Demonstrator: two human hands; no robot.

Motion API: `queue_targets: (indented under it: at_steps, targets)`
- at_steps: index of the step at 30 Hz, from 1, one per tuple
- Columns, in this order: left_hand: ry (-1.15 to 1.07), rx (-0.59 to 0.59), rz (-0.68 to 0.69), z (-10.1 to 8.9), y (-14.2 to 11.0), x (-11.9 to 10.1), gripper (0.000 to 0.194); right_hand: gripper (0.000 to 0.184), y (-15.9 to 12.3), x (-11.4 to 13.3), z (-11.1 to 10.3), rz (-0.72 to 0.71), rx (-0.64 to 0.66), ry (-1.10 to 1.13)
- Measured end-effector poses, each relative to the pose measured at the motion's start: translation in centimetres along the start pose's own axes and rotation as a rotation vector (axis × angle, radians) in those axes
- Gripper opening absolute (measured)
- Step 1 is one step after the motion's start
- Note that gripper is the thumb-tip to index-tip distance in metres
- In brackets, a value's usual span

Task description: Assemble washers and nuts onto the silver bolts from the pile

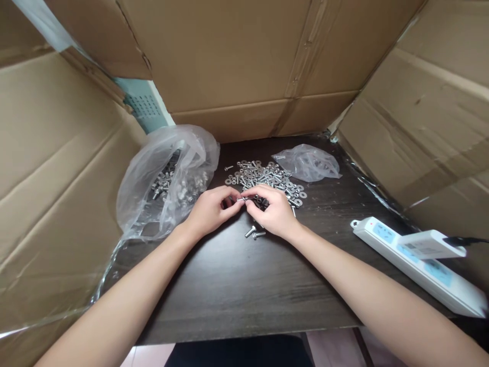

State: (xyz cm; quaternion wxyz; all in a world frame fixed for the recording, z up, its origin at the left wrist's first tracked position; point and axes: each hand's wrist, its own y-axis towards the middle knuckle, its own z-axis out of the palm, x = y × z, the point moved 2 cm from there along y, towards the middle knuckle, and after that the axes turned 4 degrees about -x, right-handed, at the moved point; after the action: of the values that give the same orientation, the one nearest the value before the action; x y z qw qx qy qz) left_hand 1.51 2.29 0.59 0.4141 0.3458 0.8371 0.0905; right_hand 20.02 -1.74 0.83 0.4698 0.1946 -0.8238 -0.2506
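My left hand (210, 210) and my right hand (271, 211) meet over the dark wooden table (244, 285), fingertips pinched together on a small silver screw (243, 199). Just behind them lies a loose pile of silver washers and screws (263, 176). Two loose screws (254, 233) lie under my right hand near the wrist. A large clear plastic bag (168, 178) holding several assembled screws sits left of my left hand.
A small crumpled clear bag (309, 163) lies at the back right. A white power strip (416, 262) with a white plug block sits at the right edge. Cardboard walls (244, 61) enclose the table on the left, back and right.
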Motion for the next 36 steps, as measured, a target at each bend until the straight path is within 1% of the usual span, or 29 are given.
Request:
queue_targets:
  at_steps: [5, 10, 14, 17, 19, 22, 29, 36]
  targets:
    - [-0.019, -0.022, -0.012, 0.0, 0.1, 0.2, 0.015, 0.015, -0.1, -0.1, 0.0, 0.022, -0.010, 0.000]
    - [-0.051, -0.044, -0.011, -0.3, 0.1, 0.1, 0.012, 0.012, -0.1, 0.1, 0.0, 0.043, -0.023, 0.071]
    - [-0.062, -0.052, -0.029, -0.3, 0.0, 0.2, 0.012, 0.009, -0.1, -0.2, 0.2, 0.121, -0.033, 0.151]
    - [-0.061, -0.048, -0.051, -0.2, -0.1, 0.4, 0.019, 0.009, -0.1, -0.7, 0.3, 0.177, -0.023, 0.205]
    - [-0.065, -0.053, -0.055, -0.1, -0.1, 0.4, 0.022, 0.011, -0.2, -1.0, 0.4, 0.195, -0.018, 0.224]
    - [-0.069, -0.057, -0.049, -0.2, -0.1, 0.5, 0.020, 0.012, -0.3, -1.3, 0.5, 0.208, -0.015, 0.236]
    - [-0.066, -0.039, -0.040, -0.2, 0.0, 0.4, 0.013, 0.009, -0.2, -1.0, 0.4, 0.178, -0.025, 0.267]
    - [-0.056, -0.028, -0.047, -0.1, 0.0, 0.1, 0.012, 0.015, -0.1, -0.5, 0.2, 0.107, -0.022, 0.130]
